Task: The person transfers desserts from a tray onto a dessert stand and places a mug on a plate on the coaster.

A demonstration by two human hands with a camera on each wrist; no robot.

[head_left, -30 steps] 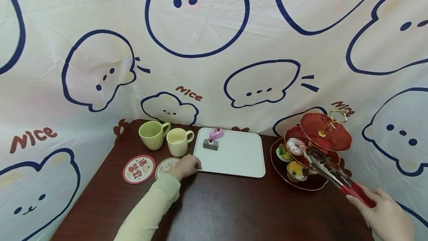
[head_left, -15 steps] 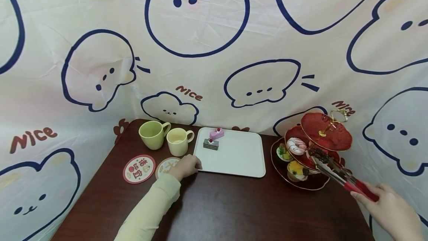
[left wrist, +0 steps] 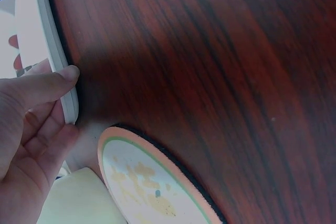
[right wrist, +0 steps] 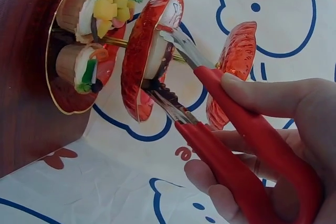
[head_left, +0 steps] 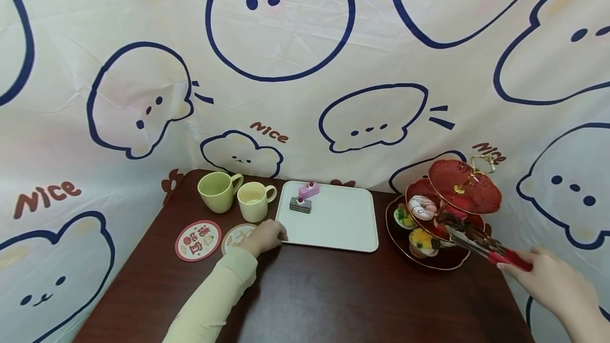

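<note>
My left hand (head_left: 264, 238) pinches the near left corner of a white tray (head_left: 340, 226), thumb on its rim (left wrist: 59, 51). Two small toy cakes, one pink (head_left: 308, 190) and one grey (head_left: 300, 205), sit on that tray. On the right, my right hand (head_left: 555, 285) grips red-handled metal tongs (right wrist: 218, 161). Their tips straddle a cream-coloured doughnut with a dark chocolate topping (right wrist: 157, 59) on the middle tier of a red tiered stand (head_left: 457, 176); whether both tips touch it I cannot tell. Beside it lies a white-iced doughnut (head_left: 422, 208).
Cupcakes (head_left: 421, 242) fill part of the stand's bottom tier. Behind my left hand stand a green mug (head_left: 216, 192) and a cream mug (head_left: 252, 202). Two round coasters, one red-rimmed (head_left: 197, 241) and one partly under my left wrist (head_left: 233, 234), lie nearby. A patterned cloth hangs behind.
My right hand and the tongs have shifted slightly right, and the tong tips sit a little lower and farther from the white-iced doughnut. My left hand and the tray look unmoved.
</note>
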